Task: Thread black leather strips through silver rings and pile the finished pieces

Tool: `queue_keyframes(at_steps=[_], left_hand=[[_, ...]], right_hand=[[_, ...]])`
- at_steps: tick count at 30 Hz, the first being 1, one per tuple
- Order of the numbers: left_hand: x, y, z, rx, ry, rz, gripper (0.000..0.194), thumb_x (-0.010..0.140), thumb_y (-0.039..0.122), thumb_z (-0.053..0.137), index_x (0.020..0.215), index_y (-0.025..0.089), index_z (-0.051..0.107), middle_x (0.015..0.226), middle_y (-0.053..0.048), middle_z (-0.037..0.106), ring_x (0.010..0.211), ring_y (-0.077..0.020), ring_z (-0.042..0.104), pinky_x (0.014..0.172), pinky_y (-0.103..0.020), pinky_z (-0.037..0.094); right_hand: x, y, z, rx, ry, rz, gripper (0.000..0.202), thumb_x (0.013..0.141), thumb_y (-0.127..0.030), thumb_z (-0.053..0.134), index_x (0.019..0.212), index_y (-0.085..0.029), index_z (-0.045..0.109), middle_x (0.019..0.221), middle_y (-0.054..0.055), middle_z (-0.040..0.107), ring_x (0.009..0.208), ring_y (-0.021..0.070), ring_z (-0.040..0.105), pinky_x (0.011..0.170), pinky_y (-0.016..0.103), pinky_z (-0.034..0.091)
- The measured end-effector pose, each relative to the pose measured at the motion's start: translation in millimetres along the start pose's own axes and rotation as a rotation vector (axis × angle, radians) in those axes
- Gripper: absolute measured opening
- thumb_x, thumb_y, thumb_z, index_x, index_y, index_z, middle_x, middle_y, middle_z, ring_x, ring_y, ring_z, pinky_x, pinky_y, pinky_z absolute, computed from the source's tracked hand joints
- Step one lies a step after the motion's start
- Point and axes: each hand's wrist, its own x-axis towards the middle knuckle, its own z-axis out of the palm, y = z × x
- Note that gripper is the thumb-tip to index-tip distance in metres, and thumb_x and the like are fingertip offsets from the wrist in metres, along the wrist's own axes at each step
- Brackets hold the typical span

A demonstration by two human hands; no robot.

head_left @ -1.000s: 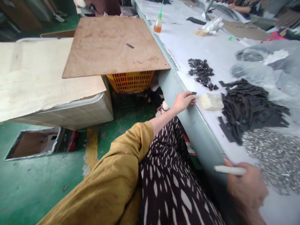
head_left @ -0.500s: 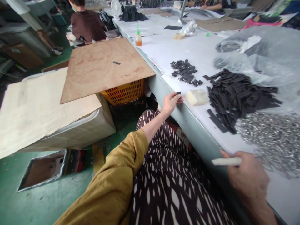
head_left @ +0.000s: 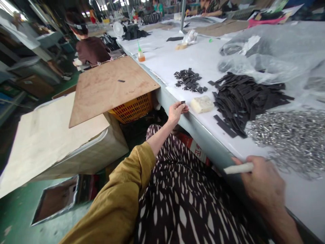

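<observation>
At the table's edge my left hand pinches a small black strip between thumb and fingers. Just right of it lies a cream-coloured block, perhaps wax or sponge. My right hand, lower right, is closed around a white stick-shaped tool, whose far end is hidden by the hand. Beyond that hand spreads a heap of small shiny metal rings or buckles. A large pile of flat black strips lies beside the metal heap. Farther back sits a smaller pile of black strips fitted with metal rings.
Clear plastic sheeting covers the table's right side. A bottle with orange liquid stands near the far edge. Left of the table, a brown board lies over a yellow crate and a pale bin. A co-worker sits beyond.
The head view has turned, so the tabletop things appear farther left and more of the room shows behind. Both hands keep hold of the same things, with little movement relative to the table.
</observation>
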Motion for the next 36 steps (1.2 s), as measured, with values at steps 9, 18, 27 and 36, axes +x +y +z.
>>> queue_keyframes(at_steps=[9,18,27,36], left_hand=[[0.6,-1.0,-0.6,0.025,0.014,0.019,0.011,0.081,0.013,0.053,0.072,0.014,0.059,0.066,-0.002,0.063,0.06,-0.0103,0.063,0.071,-0.026,0.051],[0.6,-1.5,1.2,0.045,0.043,0.019,0.009,0.081,0.015,0.054,0.074,0.014,0.059,0.066,-0.001,0.063,0.061,-0.0097,0.062,0.072,-0.025,0.051],[0.2,0.7,0.9,0.083,0.018,0.035,0.009,0.081,0.015,0.054,0.073,0.014,0.059,0.066,-0.002,0.063,0.061,-0.0102,0.062,0.073,-0.027,0.051],[0.6,-0.7,0.9,0.075,0.019,0.052,0.009,0.081,0.013,0.053,0.074,0.013,0.059,0.066,-0.002,0.063,0.06,-0.0104,0.062,0.073,-0.028,0.051]], right_hand=[[0.7,-0.4,-1.3,0.04,0.034,-0.03,0.028,0.085,-0.047,0.046,0.088,-0.02,0.049,0.071,0.005,0.05,0.072,0.0237,0.052,0.06,0.031,0.035],[2.2,1.0,0.8,0.062,0.022,-0.022,0.035,0.086,-0.054,0.041,0.088,-0.02,0.048,0.071,0.005,0.049,0.071,0.0238,0.053,0.057,0.031,0.034],[2.2,0.7,0.3,0.087,-0.008,0.02,0.033,0.086,-0.051,0.041,0.084,-0.02,0.05,0.071,0.006,0.051,0.072,0.023,0.051,0.057,0.03,0.032],[1.0,0.6,-0.6,0.097,0.046,-0.041,0.035,0.087,-0.052,0.04,0.085,-0.019,0.051,0.07,0.006,0.049,0.072,0.0221,0.049,0.058,0.029,0.032]])
